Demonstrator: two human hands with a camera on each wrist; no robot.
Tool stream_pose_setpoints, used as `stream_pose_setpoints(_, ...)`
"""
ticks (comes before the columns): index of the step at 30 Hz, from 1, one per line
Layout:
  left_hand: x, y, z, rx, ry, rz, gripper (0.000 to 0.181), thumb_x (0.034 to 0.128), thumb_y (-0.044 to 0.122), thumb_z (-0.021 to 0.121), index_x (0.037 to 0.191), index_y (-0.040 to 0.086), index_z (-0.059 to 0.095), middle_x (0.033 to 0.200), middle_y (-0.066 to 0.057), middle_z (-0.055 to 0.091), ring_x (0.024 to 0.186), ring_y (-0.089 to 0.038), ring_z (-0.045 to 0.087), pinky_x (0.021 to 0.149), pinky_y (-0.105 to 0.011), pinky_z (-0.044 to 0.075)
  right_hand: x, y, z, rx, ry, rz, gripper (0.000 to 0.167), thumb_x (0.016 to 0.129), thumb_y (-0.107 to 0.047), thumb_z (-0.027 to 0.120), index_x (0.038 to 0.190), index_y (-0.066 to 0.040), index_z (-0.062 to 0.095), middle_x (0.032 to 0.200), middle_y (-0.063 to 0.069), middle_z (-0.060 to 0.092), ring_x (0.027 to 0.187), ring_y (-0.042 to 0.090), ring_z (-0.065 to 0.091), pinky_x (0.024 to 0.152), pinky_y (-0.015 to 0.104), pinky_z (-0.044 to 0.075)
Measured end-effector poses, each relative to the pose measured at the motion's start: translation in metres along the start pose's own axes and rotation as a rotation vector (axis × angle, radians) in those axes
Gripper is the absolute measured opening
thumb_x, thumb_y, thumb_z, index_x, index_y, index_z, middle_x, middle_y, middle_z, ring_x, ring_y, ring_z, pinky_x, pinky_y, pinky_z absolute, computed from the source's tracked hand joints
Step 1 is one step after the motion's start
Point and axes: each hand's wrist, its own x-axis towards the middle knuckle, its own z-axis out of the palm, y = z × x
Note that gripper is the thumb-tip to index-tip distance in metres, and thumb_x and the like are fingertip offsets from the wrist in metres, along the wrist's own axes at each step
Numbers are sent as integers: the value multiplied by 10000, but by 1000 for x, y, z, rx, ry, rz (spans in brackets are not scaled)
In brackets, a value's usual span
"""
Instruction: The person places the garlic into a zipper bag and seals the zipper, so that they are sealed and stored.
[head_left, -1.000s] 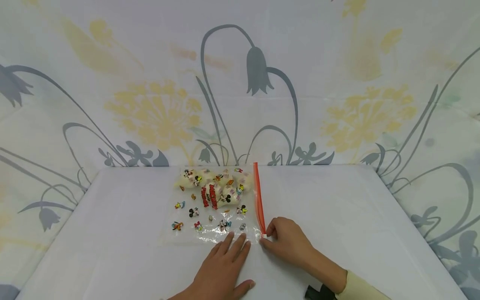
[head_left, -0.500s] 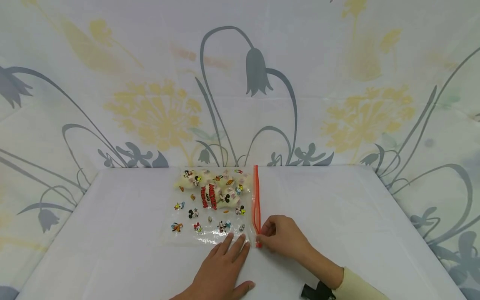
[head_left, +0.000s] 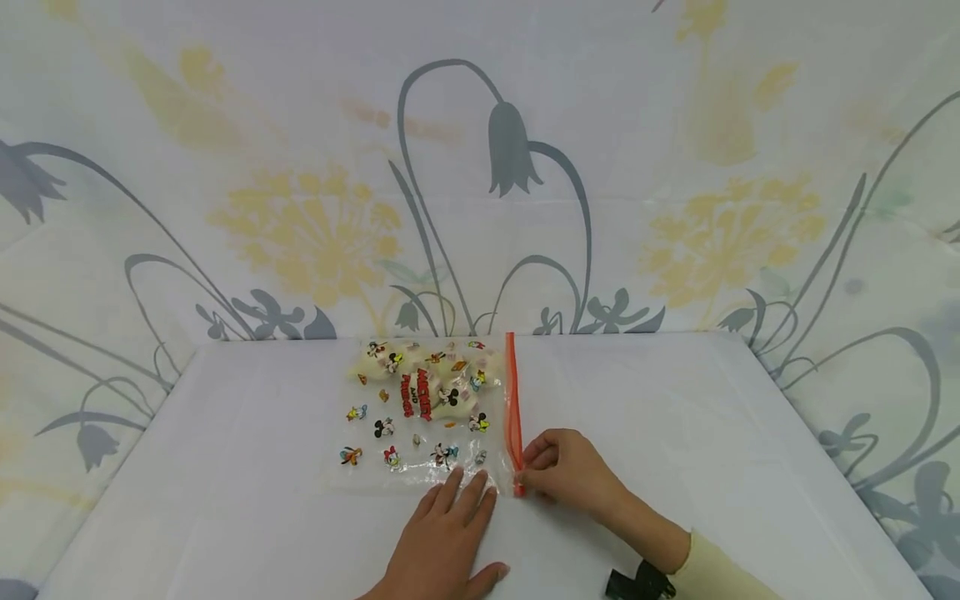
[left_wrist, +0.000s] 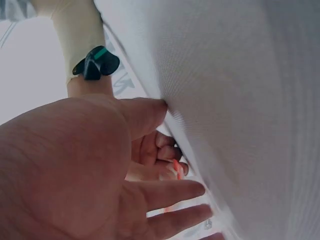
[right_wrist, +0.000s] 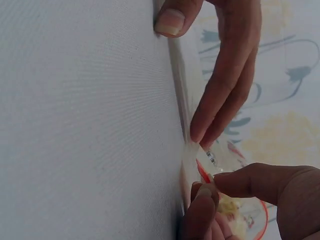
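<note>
A clear plastic zip bag printed with small cartoon figures lies flat on the white table, with pale, lumpy contents in its far half. Its red zip strip runs along the right edge. My left hand rests with straight, spread fingers on the bag's near edge. At the strip's near end, my right hand pinches the corner between thumb and fingers. The right wrist view shows this pinch on the red strip close up, with the left fingertips touching the bag beside it.
Behind the table hangs a flower-patterned cloth, which continues along both sides. A black device is on the right wrist near the table's front.
The right hand has moved slightly left and toward me with the zip strip's near end, whose red tip now shows below the thumb. The left hand has stayed nearly still.
</note>
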Motion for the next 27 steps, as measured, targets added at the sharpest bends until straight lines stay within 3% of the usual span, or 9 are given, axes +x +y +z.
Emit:
stream_pose_setpoints(5,-2,5,-3,17,141,3,719,991,639,632,1511,144,586,1592,-64,500,1478,-323,458,1126,-491,472,1,2,0,51,-2,7,292,833,-97,838,1050,46,706,784,57,719,633,156,659,577,319,575)
stream_pose_setpoints(8,-1,8,-6,-116,209,-1,612,1001,556,672,1437,130,622,1450,-25,589,1333,-230,566,1060,-442,525,1,3,0,60,-10,6,270,840,-99,832,1040,43,720,783,53,726,634,153,656,577,316,572)
stream_pose_setpoints(10,-1,11,-8,-292,192,-17,543,998,510,700,1386,137,628,1337,29,620,1212,-149,597,1009,-393,550,2,3,0,57,-14,2,244,843,-104,832,1017,36,732,780,52,734,637,153,658,580,312,574)
stream_pose_setpoints(13,0,13,-6,-666,121,-47,451,1002,404,730,1336,125,612,1211,73,637,1054,-62,601,905,-308,565,3,3,1,59,-13,11,216,851,-115,835,992,22,745,777,49,740,650,149,663,590,300,575)
stream_pose_setpoints(17,4,17,3,-1118,21,-152,374,1012,277,723,1310,78,616,1129,72,683,975,-52,639,823,-259,557,2,2,1,66,-2,39,200,856,-123,841,974,11,751,777,52,741,668,157,675,619,303,588)
stream_pose_setpoints(20,15,13,23,-1359,-57,-278,470,996,324,740,1339,26,623,1100,24,737,984,-118,707,870,-304,582,3,2,1,62,1,53,185,856,-126,840,956,3,753,771,50,740,671,163,686,634,311,598)
stream_pose_setpoints(23,27,4,41,-1578,-124,-349,573,989,344,743,1380,-47,597,1121,-52,772,1034,-191,755,923,-349,603,3,2,0,64,-4,58,169,858,-125,835,942,-3,752,766,47,741,672,162,689,641,311,599)
stream_pose_setpoints(25,30,4,41,-1682,-141,-371,600,1014,328,707,1399,-108,560,1155,-123,776,1080,-233,762,945,-344,600,3,3,0,65,-9,52,162,858,-126,830,937,-7,755,765,46,743,671,159,689,641,308,597)
stream_pose_setpoints(27,27,10,25,-1743,-118,-374,564,1056,234,639,1417,-178,503,1227,-188,749,1147,-262,744,975,-356,586,3,4,-1,73,-13,48,158,857,-123,827,937,-7,756,767,49,746,673,158,690,641,308,596)
